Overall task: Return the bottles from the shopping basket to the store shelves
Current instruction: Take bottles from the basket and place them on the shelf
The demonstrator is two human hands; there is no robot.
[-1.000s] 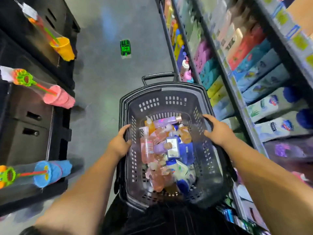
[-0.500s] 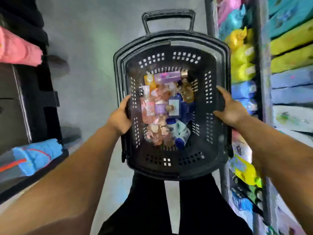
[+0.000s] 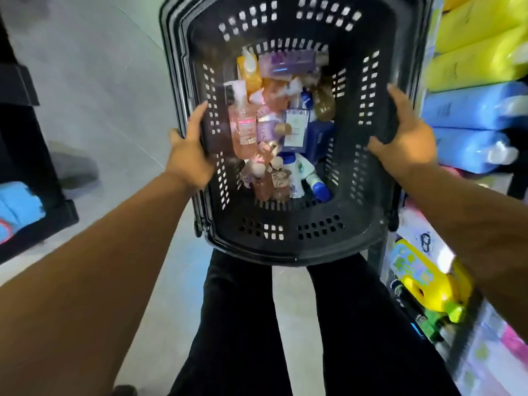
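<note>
A black plastic shopping basket (image 3: 288, 241) hangs in front of me above my legs. My left hand (image 3: 190, 151) grips its left rim, fingers curled over the edge. My right hand (image 3: 405, 132) grips the right rim the same way. Several bottles lie jumbled on the basket floor: a pink pump bottle (image 3: 243, 124), an orange bottle (image 3: 251, 72), a purple bottle (image 3: 287, 62), a dark blue one (image 3: 320, 138) and a white bottle with a blue cap (image 3: 307, 178).
Store shelves on the right hold yellow packs (image 3: 480, 38), blue packs (image 3: 471, 110) and, lower down, a yellow jug (image 3: 428, 284). A black rack (image 3: 31, 155) stands on the left with a blue item on it. Grey floor (image 3: 100, 81) runs between them.
The basket has come lower and nearer to my view, its far handle now out of frame. Both hands keep their grip on the rims. The view has tilted further down.
</note>
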